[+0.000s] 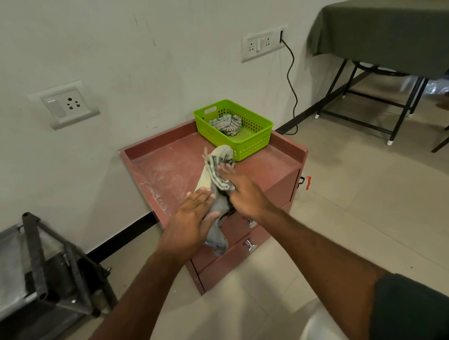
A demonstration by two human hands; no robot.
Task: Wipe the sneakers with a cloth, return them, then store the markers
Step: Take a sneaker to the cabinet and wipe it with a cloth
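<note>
A grey sneaker (218, 237) with a pale beige sole is held above the front of the red-brown cabinet top (167, 169), toe pointing away from me. My left hand (192, 221) grips it from the left side. My right hand (242, 194) presses a striped cloth (218, 176) against the sneaker's upper, fingers spread over the cloth. The hands and cloth hide much of the shoe. No markers are in view.
A green perforated basket (255, 140) at the cabinet's back right holds another crumpled striped cloth (227, 125). The cabinet has drawers with metal knobs (250, 245). A dark metal rack (56, 264) stands left; a green-covered folding table (381, 34) is at the right.
</note>
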